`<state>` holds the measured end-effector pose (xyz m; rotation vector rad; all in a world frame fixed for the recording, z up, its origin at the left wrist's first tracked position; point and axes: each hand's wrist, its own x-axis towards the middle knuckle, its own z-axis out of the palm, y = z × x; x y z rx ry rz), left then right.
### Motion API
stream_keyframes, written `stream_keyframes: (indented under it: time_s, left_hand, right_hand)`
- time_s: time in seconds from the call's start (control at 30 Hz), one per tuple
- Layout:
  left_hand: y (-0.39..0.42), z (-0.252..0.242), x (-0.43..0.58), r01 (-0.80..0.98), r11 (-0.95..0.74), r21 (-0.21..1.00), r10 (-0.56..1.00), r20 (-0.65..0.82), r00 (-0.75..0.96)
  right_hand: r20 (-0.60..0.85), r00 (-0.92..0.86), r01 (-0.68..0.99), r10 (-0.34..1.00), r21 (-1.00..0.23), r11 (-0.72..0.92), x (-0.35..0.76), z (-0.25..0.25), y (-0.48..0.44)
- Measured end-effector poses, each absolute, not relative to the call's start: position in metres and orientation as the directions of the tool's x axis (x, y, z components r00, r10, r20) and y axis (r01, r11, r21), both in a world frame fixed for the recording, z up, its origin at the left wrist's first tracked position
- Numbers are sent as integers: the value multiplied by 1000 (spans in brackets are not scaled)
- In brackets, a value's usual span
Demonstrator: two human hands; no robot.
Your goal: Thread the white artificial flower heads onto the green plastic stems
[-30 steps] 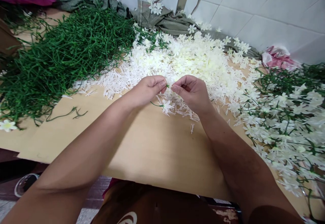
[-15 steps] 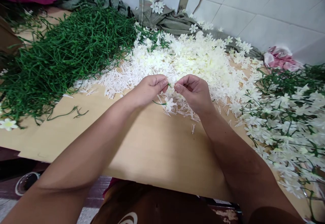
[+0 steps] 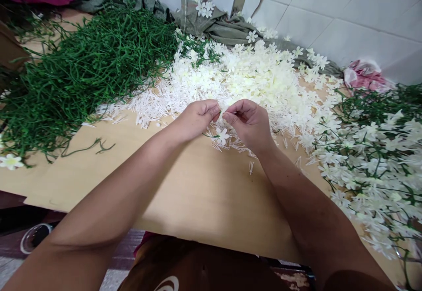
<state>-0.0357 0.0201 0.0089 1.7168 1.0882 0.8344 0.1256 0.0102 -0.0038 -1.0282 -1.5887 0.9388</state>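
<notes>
My left hand [image 3: 197, 118] and my right hand [image 3: 248, 123] meet fingertip to fingertip over the front edge of a heap of loose white flower heads [image 3: 253, 80]. The left hand pinches a thin green stem [image 3: 211, 136] that carries one white flower [image 3: 223, 136] hanging just below the hands. The right hand's fingers are pinched closed against the stem's tip; what they hold is too small to make out. Thin white stamen pieces [image 3: 154, 104] lie spread under and left of the hands.
A big pile of bare green stems [image 3: 82, 62] fills the left of the wooden table [image 3: 198, 194]. Finished stems with white flowers [image 3: 372, 159] are heaped at the right. Grey-green cloth [image 3: 214, 23] and a pink rag [image 3: 362, 75] lie against the tiled wall.
The hands stay joined at the same spot; the right hand's fingers have curled slightly tighter toward the left. The flower on the stem has shifted a little.
</notes>
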Motion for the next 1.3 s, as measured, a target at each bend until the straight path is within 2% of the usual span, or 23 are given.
stream_keyframes:
  time_s: [0.13, 0.27, 0.37, 0.5, 0.77, 1.13, 1.3]
  left_hand:
    - [20, 6, -33, 304, -188, 934, 927, 66, 369]
    - [21, 6, -30, 285, -171, 943, 926, 56, 372]
    - [21, 6, -28, 268, -168, 949, 923, 56, 381]
    - [20, 3, -27, 316, -148, 937, 936, 29, 352]
    - [17, -7, -21, 454, -122, 883, 967, 2, 256]
    - [11, -9, -15, 607, -120, 785, 974, -26, 227]
    - [14, -7, -13, 481, -117, 869, 973, 4, 230]
  right_hand:
    - [297, -169, 162, 940, -932, 324, 122, -10, 8]
    - [294, -180, 69, 939, -948, 310, 122, -17, 11]
    - [239, -180, 22, 954, -969, 246, 121, -19, 14]
    - [176, -158, 60, 972, -980, 187, 120, -17, 13]
    - [195, -97, 118, 976, -971, 206, 119, -20, 11]
    - [186, -85, 184, 979, -963, 199, 120, -30, 13]
    - [149, -144, 61, 978, -985, 159, 126, -22, 17]
